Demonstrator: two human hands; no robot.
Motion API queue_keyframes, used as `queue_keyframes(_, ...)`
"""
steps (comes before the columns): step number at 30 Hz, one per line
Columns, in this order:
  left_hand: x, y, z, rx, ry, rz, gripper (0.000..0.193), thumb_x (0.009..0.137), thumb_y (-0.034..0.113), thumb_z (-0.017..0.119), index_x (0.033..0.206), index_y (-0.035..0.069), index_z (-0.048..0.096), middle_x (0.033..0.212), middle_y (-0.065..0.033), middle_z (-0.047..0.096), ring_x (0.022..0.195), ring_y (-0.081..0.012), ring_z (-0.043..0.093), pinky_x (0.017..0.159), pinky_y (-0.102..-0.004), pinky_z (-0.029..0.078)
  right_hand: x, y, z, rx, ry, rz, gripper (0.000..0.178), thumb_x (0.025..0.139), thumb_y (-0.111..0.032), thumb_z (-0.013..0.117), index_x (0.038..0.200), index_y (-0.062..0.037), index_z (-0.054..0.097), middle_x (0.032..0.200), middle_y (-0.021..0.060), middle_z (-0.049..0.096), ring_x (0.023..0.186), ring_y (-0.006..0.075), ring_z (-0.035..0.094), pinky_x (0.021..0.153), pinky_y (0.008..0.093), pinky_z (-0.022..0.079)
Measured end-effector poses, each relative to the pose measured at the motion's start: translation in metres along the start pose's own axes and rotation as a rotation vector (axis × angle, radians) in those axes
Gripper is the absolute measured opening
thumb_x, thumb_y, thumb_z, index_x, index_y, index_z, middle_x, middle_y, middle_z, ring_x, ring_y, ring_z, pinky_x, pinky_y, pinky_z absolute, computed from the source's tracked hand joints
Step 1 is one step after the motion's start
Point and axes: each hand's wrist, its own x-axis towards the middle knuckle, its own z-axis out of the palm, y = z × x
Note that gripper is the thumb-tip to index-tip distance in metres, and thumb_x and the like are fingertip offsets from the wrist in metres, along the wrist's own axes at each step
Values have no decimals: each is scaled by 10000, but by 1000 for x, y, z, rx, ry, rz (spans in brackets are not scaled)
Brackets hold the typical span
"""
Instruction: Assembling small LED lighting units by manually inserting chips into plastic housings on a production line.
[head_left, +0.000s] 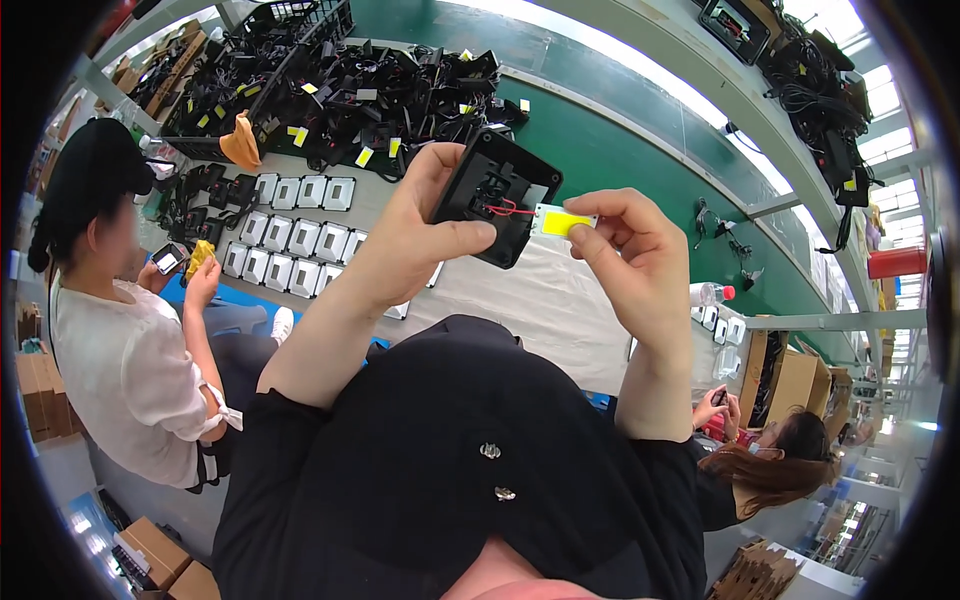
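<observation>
My left hand [425, 225] grips a square black lamp housing [512, 240] by its left side, thumb across the inner face. The housing is tilted, its hollow side toward me, with dark parts and wires inside. Red wires [508, 208] run from it to a small white LED panel [552, 222] with a yellow face. That panel is pinched between the thumb and fingers of my right hand [625, 245], just right of the housing. Both hands are raised above the table.
Rows of silver-white lamp frames [303, 238] lie on the pale table cover [520, 320]. Behind them is a heap of black lamp housings and cables [400, 100], beside a black crate [305, 30]. A co-worker [120, 330] is at the left, another [770, 455] at the right. A bottle [708, 293] lies rightward.
</observation>
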Motion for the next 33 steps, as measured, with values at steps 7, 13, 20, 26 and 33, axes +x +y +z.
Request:
queue_keyframes(7, -14, -10, 8, 40, -18, 312, 555, 891, 90, 497, 1376, 11, 238, 1266, -109, 440, 1135, -170, 460, 965, -314, 368, -2, -2, 10, 496, 54, 19, 211, 751, 102, 606, 942, 20, 641, 867, 69, 574, 708, 82, 549, 615, 199, 449)
queue_keyframes(13, -11, 0, 22, 209, 127, 434, 447, 952, 201, 241, 1339, -17, 294, 1177, -121, 491, 1034, -140, 516, 916, -269, 400, 0, -9, 17, -226, 13, -479, 346, 637, 33, 742, 969, -15, 656, 910, 77, 559, 719, 142, 587, 590, 241, 489)
queue_keyframes(20, -13, 6, 16, 198, 157, 399, 356, 953, 184, 389, 1253, -3, 424, 1064, -87, 562, 947, -113, 545, 828, -240, 448, 0, -11, 28, -406, 54, -682, 308, 627, -11, 735, 923, -39, 654, 871, 66, 586, 723, 206, 578, 620, 302, 457)
queue_keyframes(26, -17, 11, 21, 225, 231, 306, 348, 843, 32, 586, 1168, -12, 470, 1011, -83, 587, 888, -107, 572, 768, -242, 493, 5, -27, 11, -661, 48, -837, 318, 576, -16, 679, 893, -33, 657, 859, 69, 585, 770, 235, 560, 668, 333, 446)
queue_keyframes(33, -16, 18, 26, 577, 290, 370, 347, 786, -13, 597, 1121, 10, 508, 891, -48, 601, 783, -70, 570, 674, -212, 472, 12, -36, 9, -698, -53, -864, 294, 581, -3, 651, 876, -1, 654, 857, 89, 568, 770, 245, 551, 659, 333, 457)
